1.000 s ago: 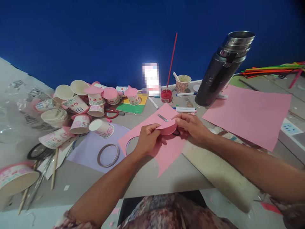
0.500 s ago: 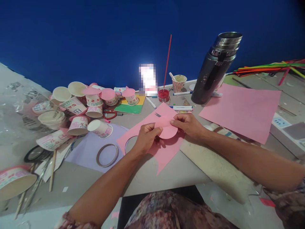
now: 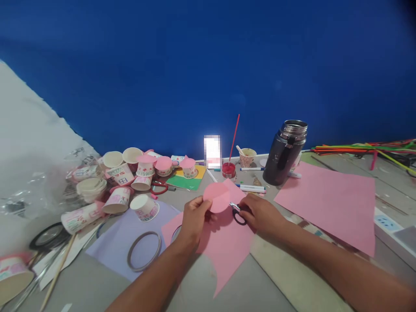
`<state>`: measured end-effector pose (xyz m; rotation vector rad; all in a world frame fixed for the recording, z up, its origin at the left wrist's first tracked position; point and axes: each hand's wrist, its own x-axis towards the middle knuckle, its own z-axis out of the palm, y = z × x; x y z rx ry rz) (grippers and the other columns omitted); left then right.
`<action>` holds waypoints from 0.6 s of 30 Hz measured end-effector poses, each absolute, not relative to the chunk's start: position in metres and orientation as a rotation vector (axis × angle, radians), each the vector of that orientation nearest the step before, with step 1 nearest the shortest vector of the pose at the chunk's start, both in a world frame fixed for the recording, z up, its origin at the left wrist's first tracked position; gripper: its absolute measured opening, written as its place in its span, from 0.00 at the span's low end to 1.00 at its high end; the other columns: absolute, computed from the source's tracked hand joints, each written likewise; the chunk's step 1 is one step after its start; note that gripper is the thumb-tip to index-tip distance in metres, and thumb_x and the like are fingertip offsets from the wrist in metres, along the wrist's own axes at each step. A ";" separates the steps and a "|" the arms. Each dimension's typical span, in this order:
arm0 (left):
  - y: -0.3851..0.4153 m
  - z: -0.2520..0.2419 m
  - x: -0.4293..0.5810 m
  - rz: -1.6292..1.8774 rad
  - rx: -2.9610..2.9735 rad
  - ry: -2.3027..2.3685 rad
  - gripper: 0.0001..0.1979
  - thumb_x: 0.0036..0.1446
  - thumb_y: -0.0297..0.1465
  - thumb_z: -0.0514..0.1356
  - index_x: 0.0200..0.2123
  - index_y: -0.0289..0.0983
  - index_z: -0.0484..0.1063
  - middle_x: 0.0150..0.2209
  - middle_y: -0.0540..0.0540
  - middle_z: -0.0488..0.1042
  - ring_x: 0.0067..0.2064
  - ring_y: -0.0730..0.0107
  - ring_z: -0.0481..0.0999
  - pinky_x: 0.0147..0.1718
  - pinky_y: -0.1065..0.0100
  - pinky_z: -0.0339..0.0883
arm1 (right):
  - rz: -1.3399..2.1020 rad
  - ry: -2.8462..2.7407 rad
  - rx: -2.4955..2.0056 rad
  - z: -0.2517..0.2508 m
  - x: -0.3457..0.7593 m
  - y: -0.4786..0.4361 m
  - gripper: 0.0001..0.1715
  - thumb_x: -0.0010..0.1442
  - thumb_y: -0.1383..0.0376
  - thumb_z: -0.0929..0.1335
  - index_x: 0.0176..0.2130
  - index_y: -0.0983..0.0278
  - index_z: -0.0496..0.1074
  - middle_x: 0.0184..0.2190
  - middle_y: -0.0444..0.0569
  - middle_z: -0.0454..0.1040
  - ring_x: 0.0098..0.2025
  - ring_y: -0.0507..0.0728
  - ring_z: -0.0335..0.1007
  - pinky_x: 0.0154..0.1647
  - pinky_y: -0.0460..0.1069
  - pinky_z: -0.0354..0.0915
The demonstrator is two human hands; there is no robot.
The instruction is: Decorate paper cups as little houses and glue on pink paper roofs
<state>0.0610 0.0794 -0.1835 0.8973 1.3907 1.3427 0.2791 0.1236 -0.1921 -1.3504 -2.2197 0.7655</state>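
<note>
Pink, round paper disc (image 3: 216,197) pinched in left hand (image 3: 194,216); right hand (image 3: 262,212) clamped on black-looped metal scissors (image 3: 235,208)

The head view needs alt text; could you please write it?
The left hand holds a pink paper disc while the right hand holds black-handled scissors, over cut pink paper. Decorated paper cups crowd the left.

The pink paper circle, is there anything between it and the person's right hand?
Yes: the scissors, held in the right hand, sit between that hand and the pink paper circle. The left hand holds the circle directly.
</note>
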 end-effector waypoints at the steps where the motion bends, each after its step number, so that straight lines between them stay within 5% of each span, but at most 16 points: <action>1: 0.082 -0.183 0.059 1.380 0.839 1.384 0.14 0.46 0.40 0.67 0.26 0.36 0.71 0.18 0.52 0.70 0.19 0.72 0.72 0.20 0.72 0.65 | 0.742 -2.267 -1.376 -0.192 0.280 0.123 0.04 0.62 0.67 0.69 0.38 0.64 0.76 0.40 0.53 0.77 0.43 0.60 0.71 0.42 0.51 0.58; 6: 0.091 -0.183 0.051 1.481 0.733 1.355 0.16 0.42 0.40 0.70 0.25 0.37 0.68 0.21 0.55 0.67 0.23 0.70 0.75 0.22 0.71 0.67 | 0.640 -2.390 -1.521 -0.188 0.278 0.121 0.09 0.62 0.59 0.71 0.37 0.63 0.75 0.39 0.53 0.79 0.40 0.61 0.71 0.35 0.51 0.51; 10: 0.092 -0.185 0.049 1.510 0.761 1.383 0.15 0.44 0.39 0.69 0.23 0.37 0.67 0.20 0.56 0.65 0.21 0.77 0.68 0.20 0.74 0.61 | 0.584 -2.393 -1.646 -0.183 0.275 0.118 0.15 0.56 0.53 0.73 0.32 0.62 0.73 0.32 0.51 0.78 0.33 0.59 0.69 0.30 0.50 0.45; 14: 0.093 -0.185 0.047 1.536 0.799 1.406 0.14 0.46 0.36 0.67 0.21 0.38 0.65 0.18 0.56 0.63 0.20 0.79 0.63 0.18 0.74 0.56 | 0.633 -2.365 -1.674 -0.184 0.274 0.116 0.10 0.56 0.59 0.72 0.29 0.62 0.72 0.31 0.51 0.78 0.34 0.59 0.69 0.30 0.51 0.44; 18: 0.094 -0.184 0.045 1.564 0.797 1.414 0.15 0.45 0.36 0.66 0.21 0.39 0.62 0.19 0.58 0.60 0.20 0.77 0.66 0.21 0.73 0.62 | 0.761 -2.291 -1.644 -0.185 0.277 0.118 0.06 0.54 0.64 0.71 0.27 0.63 0.71 0.29 0.52 0.77 0.31 0.58 0.67 0.30 0.50 0.46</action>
